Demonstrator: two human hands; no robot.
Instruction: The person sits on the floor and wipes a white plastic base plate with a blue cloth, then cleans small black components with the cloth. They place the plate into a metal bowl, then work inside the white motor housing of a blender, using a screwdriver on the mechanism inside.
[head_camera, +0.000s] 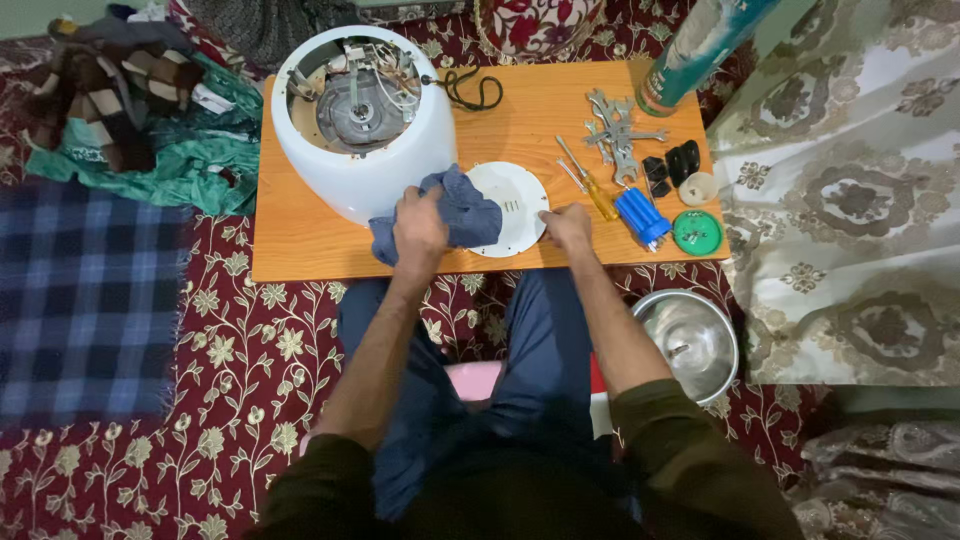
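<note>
My left hand (418, 228) presses a blue-grey cloth (460, 208) against a white round plate (520, 200) lying flat on a low wooden table (300, 235). My right hand (568, 225) holds that plate by its right rim. Just left of the cloth lies a white appliance body (345, 170) on its side, its open base showing wiring and a metal disc.
Right of the plate lie a yellow-handled screwdriver (598, 200), a blue tool set (641, 217), several spanners (616, 135), black caps (672, 165) and a green lid (697, 232). A spray can (690, 55) stands at the back right. A steel bowl (690, 340) sits on the floor.
</note>
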